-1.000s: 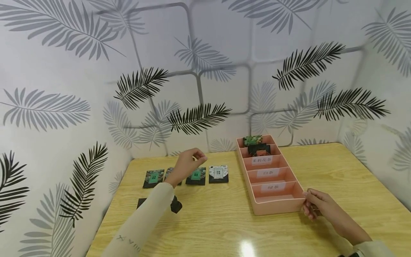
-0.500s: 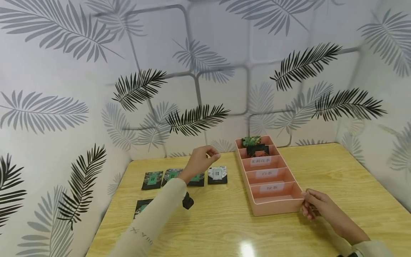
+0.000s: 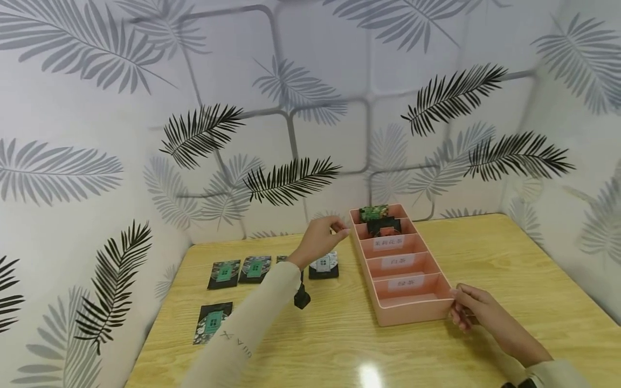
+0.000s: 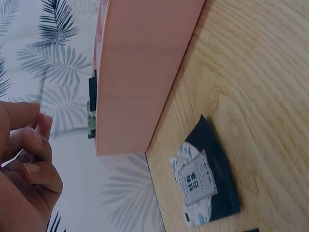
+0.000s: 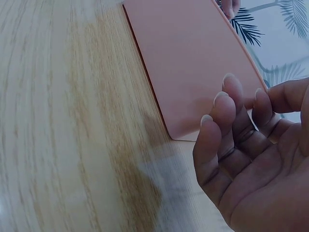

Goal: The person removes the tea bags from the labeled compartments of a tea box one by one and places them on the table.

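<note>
At the left of the wood-grained surface (image 3: 335, 350), a flat black packet (image 3: 213, 308) is marked by a green label, its characters too small to be read. Behind it, two similar green-labelled packets (image 3: 224, 274) are laid side by side; a third packet (image 3: 281, 259) is mostly hidden by the left arm, its cream sleeve (image 3: 257, 318) printed with dark letters. The left hand (image 3: 322, 237) is raised near the box's far left corner, its loosely curled fingers separated by narrow gaps. A black-and-white packet (image 4: 203, 181) is laid beside the box. The smooth pink box (image 3: 412, 313) is divided into five compartments, three labelled, back to front, 茉莉花茶, 白茶, 绿茶. In the farthest two, a green packet (image 3: 372, 213) and a red-labelled black packet (image 3: 383, 225) are held. The near right corner is pinched by the right hand (image 3: 469, 308).
</note>
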`<state>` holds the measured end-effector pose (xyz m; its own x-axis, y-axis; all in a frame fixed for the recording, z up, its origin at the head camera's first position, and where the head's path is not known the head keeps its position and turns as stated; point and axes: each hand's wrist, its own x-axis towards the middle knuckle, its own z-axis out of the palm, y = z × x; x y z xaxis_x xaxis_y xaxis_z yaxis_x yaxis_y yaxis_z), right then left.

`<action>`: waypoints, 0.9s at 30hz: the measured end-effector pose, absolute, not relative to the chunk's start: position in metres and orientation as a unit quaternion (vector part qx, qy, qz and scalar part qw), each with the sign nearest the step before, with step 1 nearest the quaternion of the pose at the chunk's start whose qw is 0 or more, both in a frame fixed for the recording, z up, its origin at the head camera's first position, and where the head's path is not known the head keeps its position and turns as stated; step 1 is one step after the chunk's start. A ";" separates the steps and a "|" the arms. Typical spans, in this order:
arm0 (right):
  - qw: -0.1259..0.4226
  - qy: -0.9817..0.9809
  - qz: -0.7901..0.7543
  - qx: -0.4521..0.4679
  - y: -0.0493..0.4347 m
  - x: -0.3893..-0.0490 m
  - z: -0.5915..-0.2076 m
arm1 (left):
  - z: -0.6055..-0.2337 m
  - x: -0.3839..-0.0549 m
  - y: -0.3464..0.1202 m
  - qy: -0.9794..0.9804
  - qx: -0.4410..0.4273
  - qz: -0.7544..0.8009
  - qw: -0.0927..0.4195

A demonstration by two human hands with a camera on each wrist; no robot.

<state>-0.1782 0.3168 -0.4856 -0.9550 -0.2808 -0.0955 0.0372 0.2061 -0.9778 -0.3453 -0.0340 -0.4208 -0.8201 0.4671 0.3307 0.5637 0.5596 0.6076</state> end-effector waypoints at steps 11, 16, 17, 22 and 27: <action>0.119 0.770 -0.623 -0.073 0.319 -0.180 -0.487 | -0.425 -0.357 -0.005 -0.877 -0.299 -0.373 0.060; 0.118 0.771 -0.623 -0.066 0.321 -0.180 -0.487 | -0.426 -0.364 0.005 -0.875 -0.291 -0.382 0.054; 0.117 0.770 -0.624 -0.064 0.321 -0.179 -0.488 | -0.426 -0.366 0.007 -0.875 -0.291 -0.384 0.052; 0.112 0.767 -0.629 -0.063 0.321 -0.180 -0.489 | -0.431 -0.377 0.017 -0.879 -0.286 -0.376 0.060; 0.120 0.761 -0.636 -0.055 0.322 -0.180 -0.489 | -0.437 -0.384 0.028 -0.890 -0.268 -0.363 0.066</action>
